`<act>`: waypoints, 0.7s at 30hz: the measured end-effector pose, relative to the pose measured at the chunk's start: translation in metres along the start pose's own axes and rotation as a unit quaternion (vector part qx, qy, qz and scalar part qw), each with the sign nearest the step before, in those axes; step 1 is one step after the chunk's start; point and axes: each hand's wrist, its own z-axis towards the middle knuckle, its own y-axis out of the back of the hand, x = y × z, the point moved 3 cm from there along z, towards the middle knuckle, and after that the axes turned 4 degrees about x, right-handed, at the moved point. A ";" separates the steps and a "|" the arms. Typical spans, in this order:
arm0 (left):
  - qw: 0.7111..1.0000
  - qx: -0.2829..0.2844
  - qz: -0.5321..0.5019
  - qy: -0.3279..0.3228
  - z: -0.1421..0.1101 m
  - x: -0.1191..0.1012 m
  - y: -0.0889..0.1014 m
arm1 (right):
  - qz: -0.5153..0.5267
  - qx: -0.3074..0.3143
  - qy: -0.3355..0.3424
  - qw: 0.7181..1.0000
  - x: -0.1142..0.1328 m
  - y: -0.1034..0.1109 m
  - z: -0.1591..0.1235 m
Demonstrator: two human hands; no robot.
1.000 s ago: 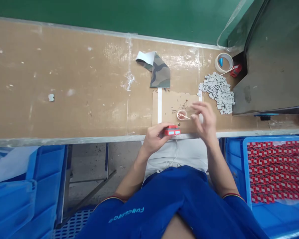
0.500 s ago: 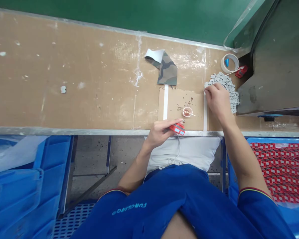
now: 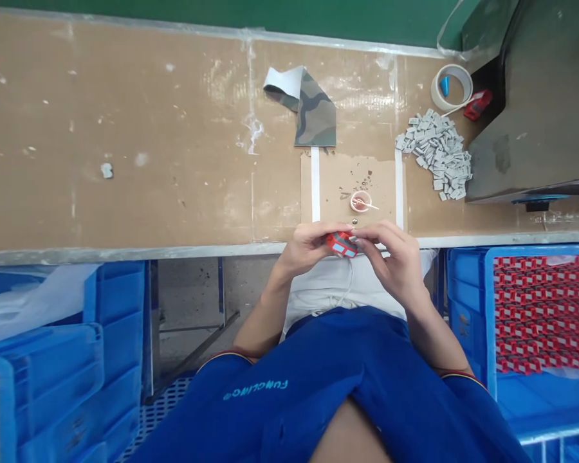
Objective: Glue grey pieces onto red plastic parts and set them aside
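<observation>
Near the table's front edge my left hand (image 3: 307, 247) is closed around a small red toy vehicle (image 3: 342, 245) with pale windows. My right hand (image 3: 390, 254) meets it from the right, thumb and fingertips pinched at its end. A small light-grey piece (image 3: 353, 238) shows at those fingertips, mostly hidden by them. Just beyond the hands stands a little round cup (image 3: 361, 202) with brownish contents and a thin white stick in it. A tiny dark, shiny bit (image 3: 354, 221) lies between cup and hands. Farther right is a pile of small grey pieces (image 3: 437, 151).
A camouflage-patterned strip (image 3: 317, 116) lies beyond the cup. At the back right are a tape roll (image 3: 437, 90) with a blue cone inside and another red toy (image 3: 477, 105), beside a dark metal housing (image 3: 535, 109). A blue crate (image 3: 489, 321) at right holds rows of red parts.
My right hand has moved from the grey pile to the red toy vehicle, bringing a small grey piece. My left hand still holds the vehicle. The view has shifted slightly.
</observation>
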 end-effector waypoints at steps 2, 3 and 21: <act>1.000 -0.001 0.010 0.011 0.000 0.001 0.000 | 0.004 0.001 -0.007 1.000 -0.003 0.001 0.000; 1.000 -0.002 0.018 0.016 0.000 0.001 0.000 | 0.005 0.003 -0.009 1.000 -0.004 0.001 -0.001; 0.996 -0.020 0.091 0.001 -0.001 0.000 0.000 | 0.039 -0.065 -0.065 0.995 -0.012 -0.018 -0.009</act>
